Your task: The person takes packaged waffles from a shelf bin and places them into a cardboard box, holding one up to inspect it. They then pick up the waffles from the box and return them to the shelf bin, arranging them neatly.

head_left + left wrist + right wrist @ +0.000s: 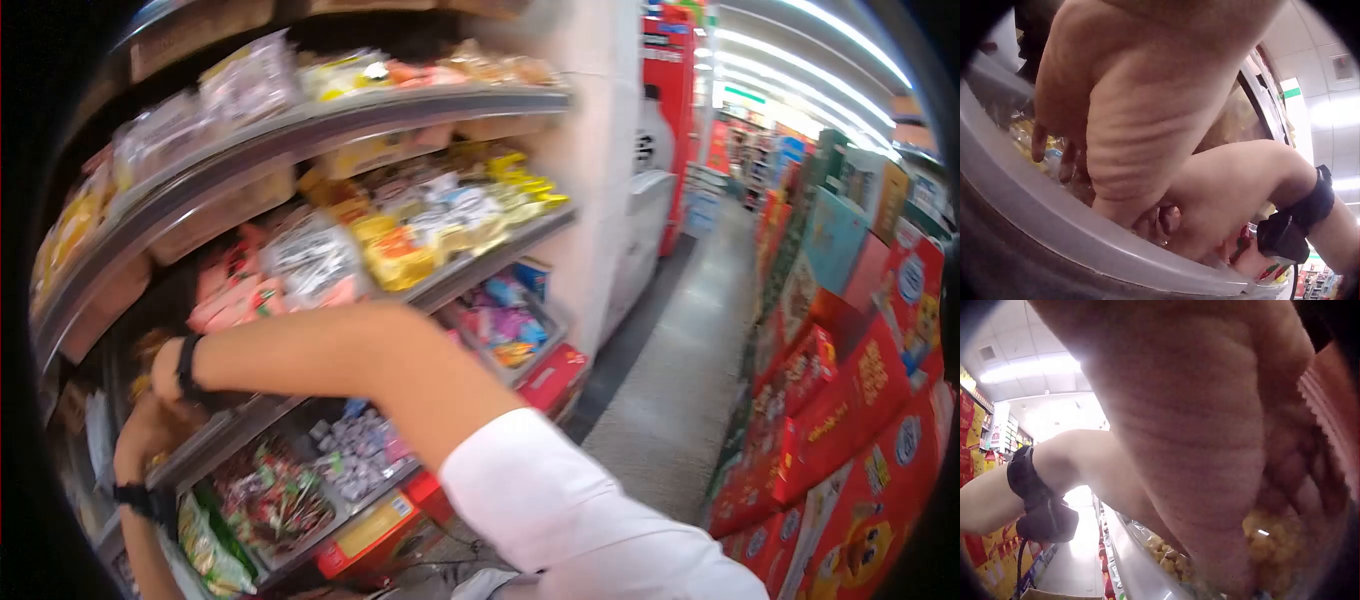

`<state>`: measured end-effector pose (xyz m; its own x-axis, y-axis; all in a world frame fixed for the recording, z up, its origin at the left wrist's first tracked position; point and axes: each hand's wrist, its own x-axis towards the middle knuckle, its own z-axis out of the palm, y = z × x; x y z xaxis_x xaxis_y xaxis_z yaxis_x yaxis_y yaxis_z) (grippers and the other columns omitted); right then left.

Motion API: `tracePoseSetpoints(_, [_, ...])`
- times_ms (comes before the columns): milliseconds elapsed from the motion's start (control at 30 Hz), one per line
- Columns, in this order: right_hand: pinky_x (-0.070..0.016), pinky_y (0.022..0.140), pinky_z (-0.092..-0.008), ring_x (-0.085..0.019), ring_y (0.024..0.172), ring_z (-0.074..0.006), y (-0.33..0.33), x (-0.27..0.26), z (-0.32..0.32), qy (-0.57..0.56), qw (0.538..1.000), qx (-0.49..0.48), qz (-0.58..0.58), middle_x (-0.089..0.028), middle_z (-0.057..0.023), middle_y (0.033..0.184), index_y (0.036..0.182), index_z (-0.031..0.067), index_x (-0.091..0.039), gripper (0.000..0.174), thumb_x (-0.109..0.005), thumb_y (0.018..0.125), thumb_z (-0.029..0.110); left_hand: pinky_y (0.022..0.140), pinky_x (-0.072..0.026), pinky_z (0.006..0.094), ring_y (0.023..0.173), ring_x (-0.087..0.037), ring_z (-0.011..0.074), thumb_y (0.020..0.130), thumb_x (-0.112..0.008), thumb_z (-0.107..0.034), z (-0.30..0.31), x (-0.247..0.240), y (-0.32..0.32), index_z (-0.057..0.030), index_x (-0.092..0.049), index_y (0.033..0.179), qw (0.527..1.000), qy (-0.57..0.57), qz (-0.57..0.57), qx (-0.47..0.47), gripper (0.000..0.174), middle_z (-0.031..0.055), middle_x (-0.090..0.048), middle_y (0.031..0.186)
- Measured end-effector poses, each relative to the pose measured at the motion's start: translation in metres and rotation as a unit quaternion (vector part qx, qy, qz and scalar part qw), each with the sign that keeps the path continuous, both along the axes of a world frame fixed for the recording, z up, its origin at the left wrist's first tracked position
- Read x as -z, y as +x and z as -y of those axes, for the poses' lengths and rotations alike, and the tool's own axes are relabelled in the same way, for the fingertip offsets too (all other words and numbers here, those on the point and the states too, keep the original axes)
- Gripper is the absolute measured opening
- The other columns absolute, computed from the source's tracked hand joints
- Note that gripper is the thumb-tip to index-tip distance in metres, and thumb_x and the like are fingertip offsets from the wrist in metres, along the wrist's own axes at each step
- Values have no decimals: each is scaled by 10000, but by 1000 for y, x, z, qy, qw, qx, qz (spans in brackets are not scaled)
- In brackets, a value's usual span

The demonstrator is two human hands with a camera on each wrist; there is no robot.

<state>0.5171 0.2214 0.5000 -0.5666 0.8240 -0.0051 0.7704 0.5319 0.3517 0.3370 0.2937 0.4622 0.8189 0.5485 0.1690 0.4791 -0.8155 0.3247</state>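
Observation:
Both hands reach in at the left end of a candy shelf. In the head view the right hand (168,368) is just above the left hand (150,432). Seen from the left wrist, the left hand (1125,112) hangs over clear packets with yellow contents (1025,140), its visible fingers (1038,144) loose and pointing down; its thumb is hidden. In the right wrist view the right hand (1204,419) has curled fingers (1304,481) at a clear bag of yellow-brown pieces (1275,544), appearing to grip its top. A pink serrated-edged package (1329,394) lies beside them.
Curved grey shelf edges (330,110) run across the rack, with bagged sweets (315,255) behind. Lower trays hold wrapped candies (270,490). An aisle floor (660,350) extends on the right, lined with red gift boxes (850,430).

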Motion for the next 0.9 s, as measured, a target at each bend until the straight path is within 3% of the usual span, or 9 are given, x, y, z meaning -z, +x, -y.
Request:
tracePoseSetpoints(100, [-553,744,-405,-706,866,-270,1,-9,-9,-17,998,42,-47,-736,-103,909,983,167,-789,343,-769,676,320,734,-556,387,838,-690,207,782,-751,-163,20,-8,-4,-84,-745,1066,994,-33,8,105,295,83,-745,990])
tracePoseSetpoints(133, [-553,727,-401,-701,843,-265,-1,-13,-7,-25,997,52,-48,-730,-105,888,969,166,-786,346,-764,681,356,752,-548,368,869,-677,199,804,-754,-202,38,-27,4,-100,-722,1143,992,-85,-90,5,356,93,-742,1017])
tracePoseSetpoints(167, [-553,710,-397,-697,819,-259,-3,-17,-3,-36,997,59,-44,-723,-106,867,956,165,-783,353,-759,686,393,888,-520,353,1002,-645,180,810,-697,-141,17,-21,4,-42,-688,1150,983,-133,-127,-1,354,75,-716,1087])
tracePoseSetpoints(233, [-544,635,-377,-669,708,-233,-3,-24,5,-62,996,62,-24,-706,-99,840,1013,161,-762,429,-770,671,421,886,-519,334,1003,-646,167,881,-701,-288,19,-26,1,-25,-687,1196,987,-112,-112,0,411,91,-727,1107])
tracePoseSetpoints(333, [-566,681,-383,-695,778,-247,-21,-36,7,-207,962,179,7,-725,-131,974,1274,141,-649,604,-775,720,344,979,-494,444,1168,-619,408,903,-657,-405,36,-21,8,-1,-665,1237,988,46,-140,-56,524,258,-669,1223])
tracePoseSetpoints(367, [-557,663,-378,-694,733,-272,-11,-20,-11,-176,975,134,-20,-738,-143,938,1043,60,-752,536,-818,703,468,997,-482,447,1200,-597,412,901,-662,-411,38,-16,8,-3,-649,1259,986,70,-129,-78,543,258,-660,1240])
tracePoseSetpoints(533, [-569,648,-396,-718,745,-298,-21,-5,6,-145,964,217,-53,-734,-177,893,986,-39,-734,471,-749,754,370,1070,-426,455,1320,-497,423,873,-719,-424,26,6,3,-27,-553,1384,989,77,-28,-121,668,246,-605,1338])
tracePoseSetpoints(733, [-569,695,-447,-727,828,-311,-25,-2,-4,-110,981,156,23,-750,-154,915,994,14,-765,434,-785,720,350,1061,-453,427,1287,-542,387,814,-796,-312,23,-19,-10,-45,-496,1440,986,33,-141,-81,744,222,-570,1399])
tracePoseSetpoints(900, [-569,707,-451,-723,874,-321,-30,-3,4,-104,980,159,54,-754,-141,977,1023,37,-767,442,-825,682,312,1057,-463,419,1280,-553,374,782,-809,-246,16,-18,-20,-49,-498,1433,986,29,-138,-90,748,200,-575,1399])
